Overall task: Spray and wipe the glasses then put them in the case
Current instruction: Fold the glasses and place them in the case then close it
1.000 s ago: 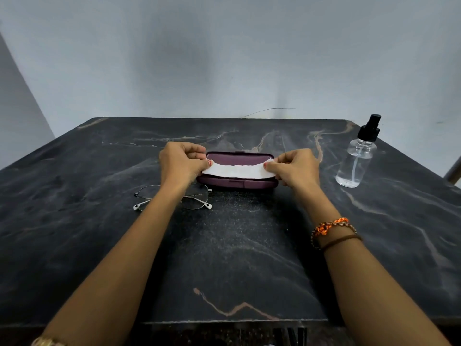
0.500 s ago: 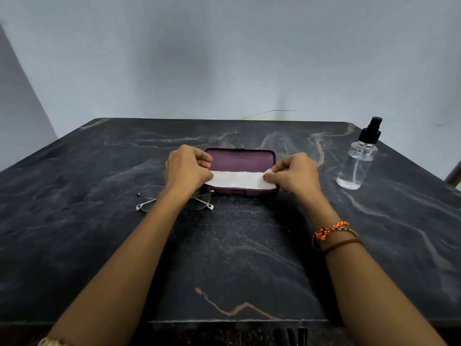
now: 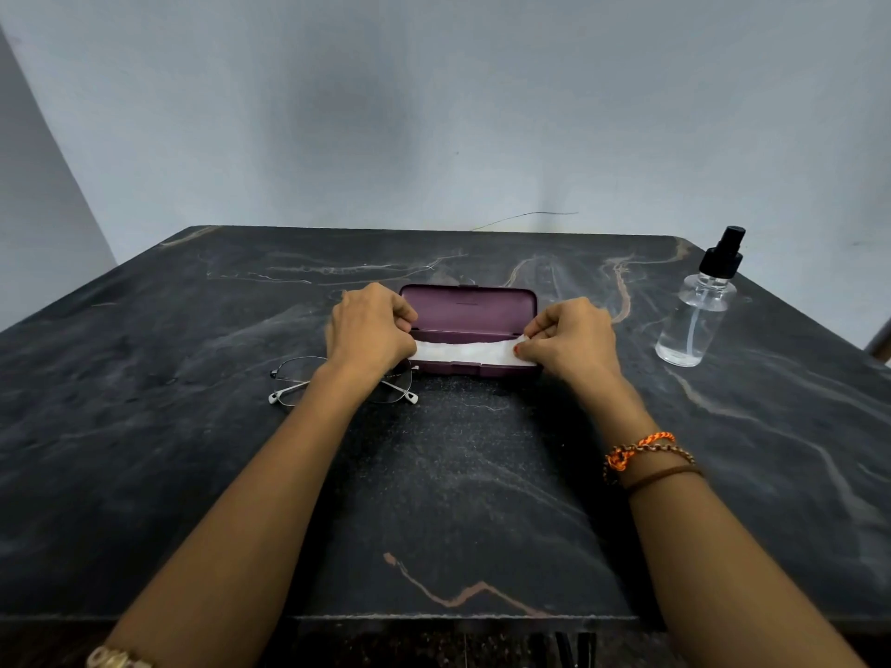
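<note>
Glasses (image 3: 340, 382) lie crosswise beneath the left hand (image 3: 369, 327), the nearer one; both it and the right hand (image 3: 569, 337) pinch the cloth (image 3: 463, 351) over the open case (image 3: 470, 313).

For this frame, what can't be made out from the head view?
- Glasses: the left hand and wrist cover the bridge and part of the right lens.
- Case: its interior is hidden behind the white cloth both hands stretch across it.
- Ends of the cloth: buried in the left hand and right hand.
- Spray bottle: liquid level too faint to read.
- Left wristband: cut off by the bottom edge.
</note>
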Tool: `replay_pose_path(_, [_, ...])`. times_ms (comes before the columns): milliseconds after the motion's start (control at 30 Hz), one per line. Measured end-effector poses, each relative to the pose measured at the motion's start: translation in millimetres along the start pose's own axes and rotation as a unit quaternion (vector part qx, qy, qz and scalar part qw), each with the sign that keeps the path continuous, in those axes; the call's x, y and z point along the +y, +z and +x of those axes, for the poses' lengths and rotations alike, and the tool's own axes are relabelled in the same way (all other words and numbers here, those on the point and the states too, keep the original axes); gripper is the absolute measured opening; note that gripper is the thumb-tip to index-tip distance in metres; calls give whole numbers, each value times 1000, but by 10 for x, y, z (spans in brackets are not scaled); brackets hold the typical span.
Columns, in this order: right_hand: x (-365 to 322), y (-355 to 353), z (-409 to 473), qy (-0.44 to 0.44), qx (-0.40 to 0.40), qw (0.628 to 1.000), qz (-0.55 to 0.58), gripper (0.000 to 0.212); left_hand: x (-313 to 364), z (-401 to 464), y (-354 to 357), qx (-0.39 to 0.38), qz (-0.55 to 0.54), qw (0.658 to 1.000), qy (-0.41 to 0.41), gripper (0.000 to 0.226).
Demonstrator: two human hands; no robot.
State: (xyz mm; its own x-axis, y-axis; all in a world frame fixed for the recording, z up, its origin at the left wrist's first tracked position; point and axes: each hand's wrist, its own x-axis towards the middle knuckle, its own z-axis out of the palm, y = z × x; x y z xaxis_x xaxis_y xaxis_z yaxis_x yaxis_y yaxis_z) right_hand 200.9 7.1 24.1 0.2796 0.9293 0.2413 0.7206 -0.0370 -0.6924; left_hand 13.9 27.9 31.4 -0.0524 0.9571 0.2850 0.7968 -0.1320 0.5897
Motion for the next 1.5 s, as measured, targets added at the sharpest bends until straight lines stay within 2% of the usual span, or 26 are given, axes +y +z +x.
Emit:
replay_pose_path(233, [10,30,0,-2,13,1000,-16,17,-18,13,1,0,-2,1000,-7,39])
replay_pose_path(333, [26,31,5,8,22,1000,-19,25,-43,29,-19,7,-5,1000,-17,49])
replay_pose_path(467, [49,13,11,29,23,999,-16,33,-59,43,-21,2,-11,999,-37,51])
replay_pose_path(633, [61,3,19,27,-9,1000,-7,19,-79,87,-26,-27,-11,996,-80,62])
replay_pose_path(733, [60,19,24,31,-9,999,-7,15,-83,106,-25,-38,-3,995,-95,60])
replay_pose_path(900, [58,38,22,43,-2,999,-17,7,-110,101,-13,-37,-53,992,-109,52])
replay_pose_path(1033, [65,45,25,43,3,999,-17,5,-110,79,11,-33,-73,992,-98,32])
replay_pose_path(1233, [69,66,25,20,12,999,-29,16,-123,118,32,-22,-35,995,-95,37])
replay_pose_path(1500, [75,71,25,19,22,999,-33,16,-123,120,53,-4,-15,997,-70,44])
